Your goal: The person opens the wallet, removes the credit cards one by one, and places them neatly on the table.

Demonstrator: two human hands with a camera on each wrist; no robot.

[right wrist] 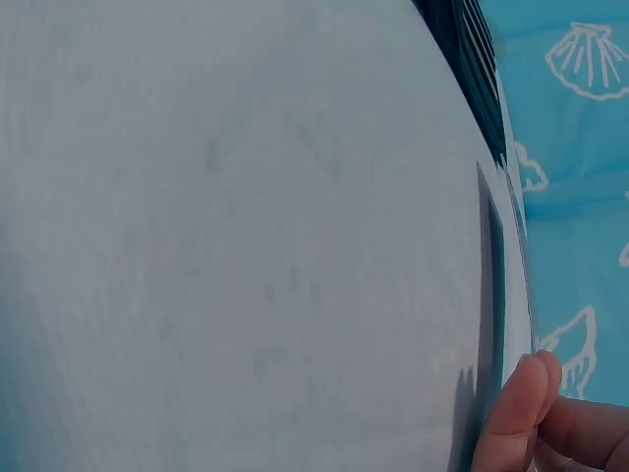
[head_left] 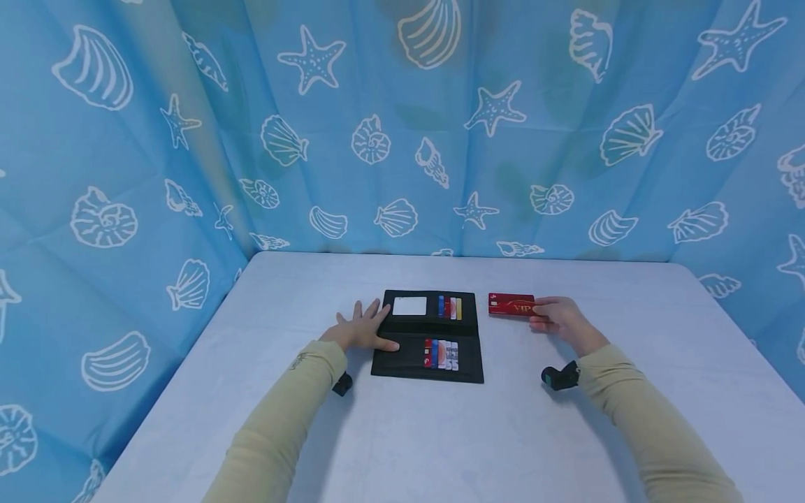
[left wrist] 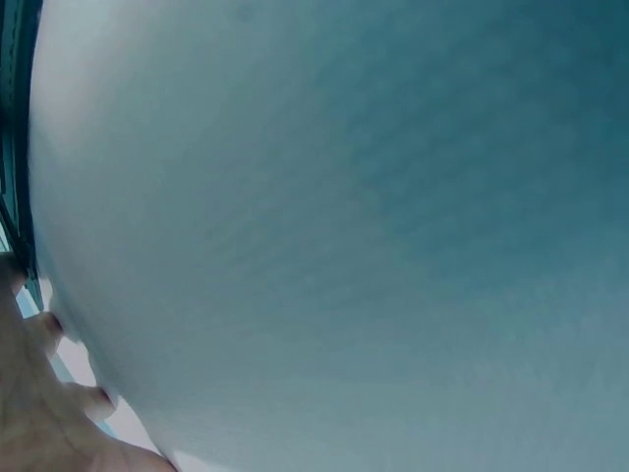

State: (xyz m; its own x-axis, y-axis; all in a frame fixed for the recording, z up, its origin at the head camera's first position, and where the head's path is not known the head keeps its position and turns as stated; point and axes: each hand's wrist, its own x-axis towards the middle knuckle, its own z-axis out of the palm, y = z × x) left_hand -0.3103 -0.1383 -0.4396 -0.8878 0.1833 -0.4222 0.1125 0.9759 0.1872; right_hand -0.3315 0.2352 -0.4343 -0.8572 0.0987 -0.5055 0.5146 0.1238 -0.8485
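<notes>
A black wallet [head_left: 409,355] lies unfolded on the white table, its cards showing in slots on both halves. On its left edge rests my left hand [head_left: 361,330], fingers spread and the thumb laid over the lower half. My right hand [head_left: 562,321] pinches a red VIP card [head_left: 508,304] by its right end, to the right of the wallet. In the right wrist view the card [right wrist: 519,256] appears edge-on between thumb and fingers, its shadow on the table beside it. The left wrist view catches part of the left hand [left wrist: 49,413] near the wallet's dark edge [left wrist: 18,147].
The white table [head_left: 440,440] reaches back to a blue curtain [head_left: 352,188] printed with white shells and starfish. The curtain also hangs along the left and right sides. A small black wrist device [head_left: 560,377] sits at the right wrist, another [head_left: 342,384] at the left.
</notes>
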